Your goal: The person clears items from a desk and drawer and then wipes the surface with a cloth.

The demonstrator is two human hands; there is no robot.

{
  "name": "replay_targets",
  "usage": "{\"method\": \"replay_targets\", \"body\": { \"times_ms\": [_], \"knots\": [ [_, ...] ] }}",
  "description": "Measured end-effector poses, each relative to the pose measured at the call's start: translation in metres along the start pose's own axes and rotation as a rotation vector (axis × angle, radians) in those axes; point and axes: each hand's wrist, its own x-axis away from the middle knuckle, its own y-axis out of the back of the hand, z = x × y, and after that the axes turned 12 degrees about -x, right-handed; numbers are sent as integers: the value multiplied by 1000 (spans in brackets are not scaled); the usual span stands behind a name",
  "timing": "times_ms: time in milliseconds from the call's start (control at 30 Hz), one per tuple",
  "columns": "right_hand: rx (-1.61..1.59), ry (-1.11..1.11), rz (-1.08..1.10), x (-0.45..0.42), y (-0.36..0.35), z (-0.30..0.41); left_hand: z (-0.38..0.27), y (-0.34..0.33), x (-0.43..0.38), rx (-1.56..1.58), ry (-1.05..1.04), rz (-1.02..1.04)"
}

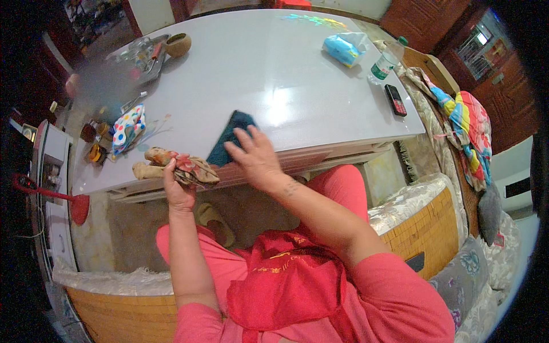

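My left hand (180, 195) grips a folded bundle of tan cloth with a red flower print (198, 170), held just over the table's near edge. Its thumb lies on top of the bundle. Over a flat, dark teal piece (224, 141), perhaps folded cloth, my right hand (258, 159) rests with fingers apart. The teal piece lies at the near edge of the glossy white table (227, 73), partly covered by my fingers. A red apron (287, 287) covers my lap.
On the left are a polka-dot cloth (129, 127), small jars (96, 152), a tray of glassware (156, 70) and a round brown bowl (178, 46). At right are a tissue pack (343, 49), a plastic bottle (384, 64) and a keypad phone (395, 100). A red stand (79, 209) is nearby.
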Motion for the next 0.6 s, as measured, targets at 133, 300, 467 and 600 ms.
{"method": "replay_targets", "body": {
  "times_ms": [133,300,467,600],
  "knots": [
    [-85,72,49,-22,-13,30,-3,8,-4,-38,-29,-112],
    [-152,212,152,-12,9,2,-8,15,-8,-59,-61,-138],
    [-789,-310,31,14,72,-41,-3,4,-10,-12,-35,-110],
    [-1456,-1023,-188,11,120,-80,-5,3,-9,-39,-13,-96]
  ]
}}
